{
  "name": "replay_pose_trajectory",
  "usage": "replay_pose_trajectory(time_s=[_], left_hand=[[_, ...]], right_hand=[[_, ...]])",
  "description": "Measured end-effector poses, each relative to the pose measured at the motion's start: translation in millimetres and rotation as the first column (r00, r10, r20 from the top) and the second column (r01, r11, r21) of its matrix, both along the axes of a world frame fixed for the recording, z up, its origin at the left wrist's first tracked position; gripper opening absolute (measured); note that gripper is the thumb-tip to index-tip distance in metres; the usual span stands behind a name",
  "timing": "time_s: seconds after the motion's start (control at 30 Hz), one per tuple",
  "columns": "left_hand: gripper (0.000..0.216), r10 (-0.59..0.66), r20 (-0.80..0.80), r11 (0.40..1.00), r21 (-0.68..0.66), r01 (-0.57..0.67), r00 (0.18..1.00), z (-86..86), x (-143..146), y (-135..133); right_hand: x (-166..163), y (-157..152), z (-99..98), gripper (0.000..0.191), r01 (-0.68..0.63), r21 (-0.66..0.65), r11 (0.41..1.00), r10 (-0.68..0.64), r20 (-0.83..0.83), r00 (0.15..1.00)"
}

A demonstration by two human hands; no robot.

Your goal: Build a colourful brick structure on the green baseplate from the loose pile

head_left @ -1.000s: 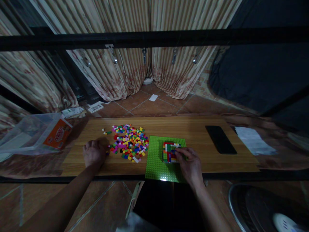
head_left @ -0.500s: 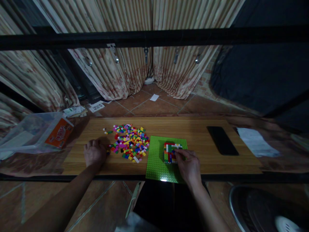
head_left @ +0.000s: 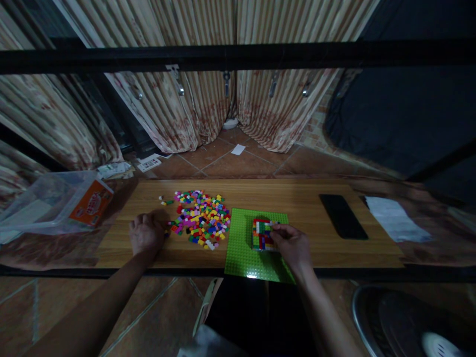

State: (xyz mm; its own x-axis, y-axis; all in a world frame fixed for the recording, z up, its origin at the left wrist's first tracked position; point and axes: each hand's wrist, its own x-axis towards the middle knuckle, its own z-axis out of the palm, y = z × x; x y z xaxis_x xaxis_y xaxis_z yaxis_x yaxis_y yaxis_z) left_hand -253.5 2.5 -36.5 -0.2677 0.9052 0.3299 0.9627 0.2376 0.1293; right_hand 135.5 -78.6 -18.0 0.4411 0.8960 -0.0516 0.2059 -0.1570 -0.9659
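Note:
My right hand (head_left: pixel 293 246) is closed in a pinch at the upper right of a small block build (head_left: pixel 261 234) made of toy bricks. Whatever lies between its thumb and fingers is too small and hidden to make out. The build has red, green, white, orange and blue bricks and stands on a green studded baseplate (head_left: pixel 240 253). To the left of the loose toy bricks (head_left: pixel 203 218), my left hand (head_left: pixel 146 234) rests palm down on the wooden table (head_left: pixel 293 196), its fingers loosely bent and apart. Its thumb side is close to a few stray bricks.
A dark, flat phone-like slab (head_left: pixel 342 216) lies to the right on the table, with a white paper (head_left: pixel 397 218) beyond it. At the far left is a clear plastic box (head_left: pixel 48 198) with an orange label. A dark bar (head_left: pixel 238 58) crosses in front of the curtains.
My right hand has shifted slightly right and up across the build, its fingertips now nearer the upper right corner. My left hand has stayed in place.

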Motion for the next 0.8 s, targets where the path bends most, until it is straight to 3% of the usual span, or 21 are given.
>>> replay_pose_trajectory(time_s=[0.4,0.57,0.7,0.8], left_hand=[[0.041,-0.027,-0.041,1.000,-0.011,0.026,0.999,-0.7,-1.0,-1.8],[0.039,-0.015,-0.036,1.000,-0.022,0.014,0.999,1.1,0.5,-1.9],[0.038,-0.005,-0.024,1.000,-0.013,0.005,1.000,1.2,1.7,-2.4],[0.039,0.001,-0.003,1.000,-0.005,-0.001,1.000,2.0,2.7,-3.6]], right_hand=[[1.3,3.0,-5.9,0.027,-0.022,0.002,1.000,0.022,0.023,0.999],[-7.4,-4.9,6.6,0.028,0.017,0.053,0.998,-0.029,0.238,0.971],[-31.3,12.6,25.5,0.025,-0.184,0.173,0.968,0.086,0.460,0.884],[-52.7,43.0,33.3,0.026,-0.391,0.094,0.916,0.253,0.621,0.742]])
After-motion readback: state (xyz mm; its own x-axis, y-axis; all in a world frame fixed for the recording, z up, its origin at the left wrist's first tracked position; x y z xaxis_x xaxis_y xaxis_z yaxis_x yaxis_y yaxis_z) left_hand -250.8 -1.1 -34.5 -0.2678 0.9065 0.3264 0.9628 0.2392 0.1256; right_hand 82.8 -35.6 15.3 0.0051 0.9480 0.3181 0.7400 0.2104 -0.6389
